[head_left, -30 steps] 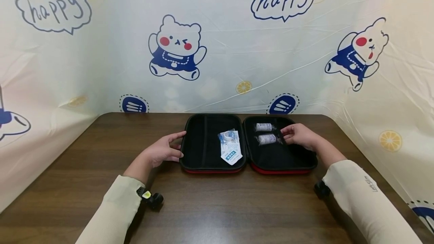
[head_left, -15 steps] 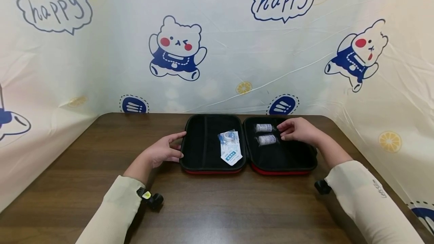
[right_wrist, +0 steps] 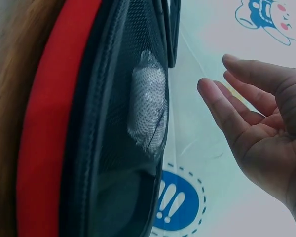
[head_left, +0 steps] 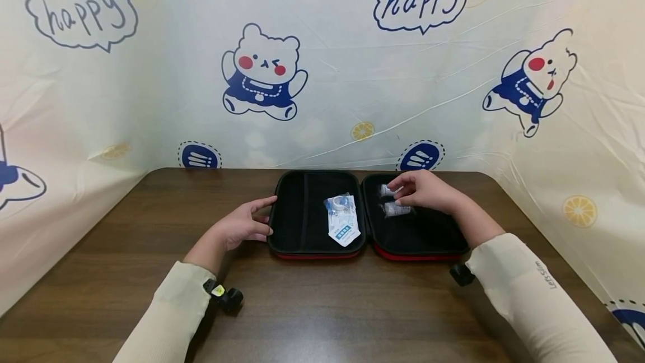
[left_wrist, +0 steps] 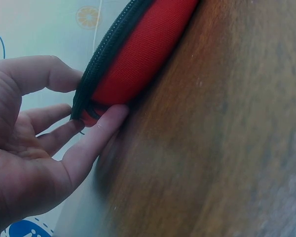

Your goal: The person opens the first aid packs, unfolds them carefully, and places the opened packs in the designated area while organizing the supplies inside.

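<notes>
Two white plastic-wrapped rolls are lying in the open red-and-black fabric case; your left hand is pinching its edge; your right hand, fingers empty, is hovering above, likely needing lowering for pickup.

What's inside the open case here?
Left half: blue-and-white packaging. Right half: two wrapped white rolls, partly hidden by the right hand. Anything under the packaging is covered.
</notes>
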The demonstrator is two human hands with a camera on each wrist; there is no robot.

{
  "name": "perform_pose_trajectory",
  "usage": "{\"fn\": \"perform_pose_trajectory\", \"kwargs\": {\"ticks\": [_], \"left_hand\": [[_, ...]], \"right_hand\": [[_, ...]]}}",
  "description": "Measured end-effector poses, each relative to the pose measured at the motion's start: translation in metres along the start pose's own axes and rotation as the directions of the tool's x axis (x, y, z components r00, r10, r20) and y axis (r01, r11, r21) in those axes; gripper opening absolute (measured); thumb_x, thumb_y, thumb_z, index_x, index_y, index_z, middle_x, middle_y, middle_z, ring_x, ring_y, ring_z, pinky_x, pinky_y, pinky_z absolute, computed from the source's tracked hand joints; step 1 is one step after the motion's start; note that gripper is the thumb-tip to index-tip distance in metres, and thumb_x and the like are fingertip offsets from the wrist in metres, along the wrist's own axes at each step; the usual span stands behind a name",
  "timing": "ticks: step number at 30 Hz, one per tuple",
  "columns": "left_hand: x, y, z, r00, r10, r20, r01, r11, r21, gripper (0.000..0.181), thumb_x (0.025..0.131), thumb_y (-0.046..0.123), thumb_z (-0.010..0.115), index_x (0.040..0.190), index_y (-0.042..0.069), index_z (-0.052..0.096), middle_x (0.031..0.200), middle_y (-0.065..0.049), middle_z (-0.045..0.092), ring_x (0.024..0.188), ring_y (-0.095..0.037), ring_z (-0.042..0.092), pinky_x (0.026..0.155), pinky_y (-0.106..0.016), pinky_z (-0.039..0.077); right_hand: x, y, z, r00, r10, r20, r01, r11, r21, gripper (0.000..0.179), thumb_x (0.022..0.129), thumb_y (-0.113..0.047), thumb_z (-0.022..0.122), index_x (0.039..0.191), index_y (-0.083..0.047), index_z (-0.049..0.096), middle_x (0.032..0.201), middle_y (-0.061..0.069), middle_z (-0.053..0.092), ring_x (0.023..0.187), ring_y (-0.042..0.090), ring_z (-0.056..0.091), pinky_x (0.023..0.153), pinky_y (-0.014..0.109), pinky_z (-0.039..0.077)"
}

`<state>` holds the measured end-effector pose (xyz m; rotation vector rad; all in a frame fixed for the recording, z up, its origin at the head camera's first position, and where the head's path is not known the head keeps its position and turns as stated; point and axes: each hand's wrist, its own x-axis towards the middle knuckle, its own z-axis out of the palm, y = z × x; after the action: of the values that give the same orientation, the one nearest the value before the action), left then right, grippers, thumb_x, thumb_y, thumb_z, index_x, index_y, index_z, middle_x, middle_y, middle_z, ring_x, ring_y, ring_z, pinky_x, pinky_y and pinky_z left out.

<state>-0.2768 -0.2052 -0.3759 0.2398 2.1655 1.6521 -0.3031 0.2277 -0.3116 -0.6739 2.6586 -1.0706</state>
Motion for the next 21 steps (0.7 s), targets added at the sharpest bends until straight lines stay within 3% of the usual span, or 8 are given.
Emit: {"fn": "perform_pose_trajectory", "kwargs": {"ticks": [8, 21], "left_hand": [[0.000, 0.000, -0.001, 1.000, 0.000, 0.003, 0.000, 1.000, -0.004, 0.085, 0.085, -0.007, 0.064, 0.156, 0.012, 0.021, 0.149, -0.031, 0.024, 0.129, -0.041, 0.039, 0.084, -0.036, 0.056], [0.000, -0.001, -0.001, 1.000, 0.003, -0.004, -0.003, 1.000, -0.021, 0.085, 0.084, -0.009, 0.063, 0.156, 0.012, 0.021, 0.149, -0.030, 0.024, 0.128, -0.040, 0.039, 0.082, -0.036, 0.056]], "right_hand": [[0.013, -0.016, 0.008, 1.000, 0.004, 0.026, -0.003, 1.000, -0.011, 0.037, 0.087, -0.006, 0.072, 0.123, -0.004, 0.063, 0.118, 0.020, 0.064, 0.103, 0.024, 0.064, 0.087, 0.040, 0.054], [0.042, -0.028, 0.020, 0.998, -0.028, 0.062, 0.028, 1.000, 0.000, 0.041, 0.087, -0.007, 0.072, 0.126, 0.001, 0.062, 0.125, 0.018, 0.062, 0.102, 0.024, 0.064, 0.088, 0.039, 0.054]]}}
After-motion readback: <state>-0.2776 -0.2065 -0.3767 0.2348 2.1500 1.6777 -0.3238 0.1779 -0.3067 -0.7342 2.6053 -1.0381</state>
